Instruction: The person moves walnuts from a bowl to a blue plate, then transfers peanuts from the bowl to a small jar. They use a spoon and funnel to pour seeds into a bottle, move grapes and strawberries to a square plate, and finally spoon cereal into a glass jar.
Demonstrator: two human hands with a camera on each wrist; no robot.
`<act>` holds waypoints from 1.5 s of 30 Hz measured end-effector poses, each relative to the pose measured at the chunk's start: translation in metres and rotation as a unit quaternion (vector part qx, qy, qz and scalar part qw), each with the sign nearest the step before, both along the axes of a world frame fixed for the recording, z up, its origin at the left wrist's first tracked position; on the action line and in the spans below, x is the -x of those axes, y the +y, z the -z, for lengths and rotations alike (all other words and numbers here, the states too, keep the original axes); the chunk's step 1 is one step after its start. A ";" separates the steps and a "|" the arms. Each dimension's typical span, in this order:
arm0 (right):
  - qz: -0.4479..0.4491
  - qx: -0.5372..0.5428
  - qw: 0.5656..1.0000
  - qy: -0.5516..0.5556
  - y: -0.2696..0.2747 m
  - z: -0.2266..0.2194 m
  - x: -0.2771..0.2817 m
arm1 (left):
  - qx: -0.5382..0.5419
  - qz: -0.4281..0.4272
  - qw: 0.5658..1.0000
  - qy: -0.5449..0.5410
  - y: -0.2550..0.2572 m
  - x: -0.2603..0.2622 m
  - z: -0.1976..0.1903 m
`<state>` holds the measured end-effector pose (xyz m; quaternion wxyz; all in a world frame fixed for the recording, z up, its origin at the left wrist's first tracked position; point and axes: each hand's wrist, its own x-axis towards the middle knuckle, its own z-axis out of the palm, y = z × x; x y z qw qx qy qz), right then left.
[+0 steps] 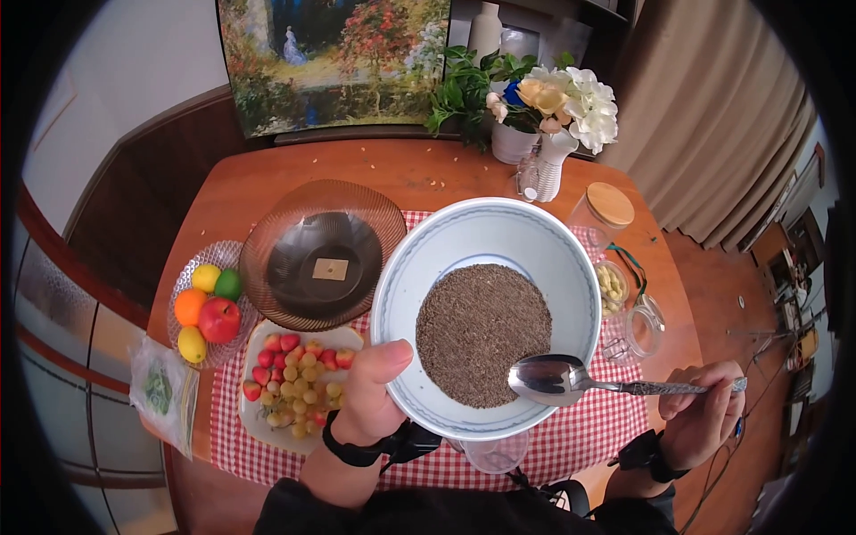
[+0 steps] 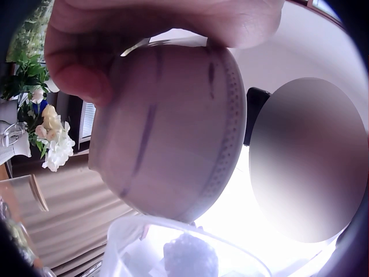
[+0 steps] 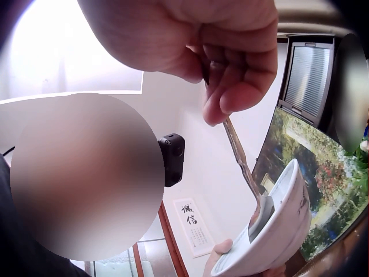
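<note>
My left hand (image 1: 367,385) grips a white bowl with blue bands (image 1: 575,276) above the table, thumb over its rim and the other fingers underneath. A heap of small brown-grey grains (image 1: 477,330) lies in the bottom of the bowl. With my right hand (image 1: 704,410) I pinch the end of a metal spoon's patterned handle (image 1: 637,388). The spoon's head overlaps the near right edge of the grains and the bowl's rim. In the right wrist view the spoon (image 3: 245,164) slants down into the tilted-looking bowl (image 3: 288,231). The left wrist view shows the bowl's outer wall (image 2: 173,133).
Below the bowl stands a clear plastic container (image 1: 495,455) on the red checked cloth (image 1: 571,455). Left are a brown glass bowl (image 1: 259,259), a fruit plate (image 1: 178,285), a strawberry-and-grape tray (image 1: 254,419) and a plastic bag (image 1: 160,392). Right are glass jars (image 1: 642,330); flowers (image 1: 571,102) stand behind.
</note>
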<state>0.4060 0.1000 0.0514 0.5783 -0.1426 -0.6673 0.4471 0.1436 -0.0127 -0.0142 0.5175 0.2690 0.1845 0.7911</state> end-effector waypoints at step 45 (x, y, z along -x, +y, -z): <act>-0.022 0.203 0.974 0.094 -0.011 0.034 -0.006 | 0.051 -0.051 0.996 0.045 0.009 -0.001 0.000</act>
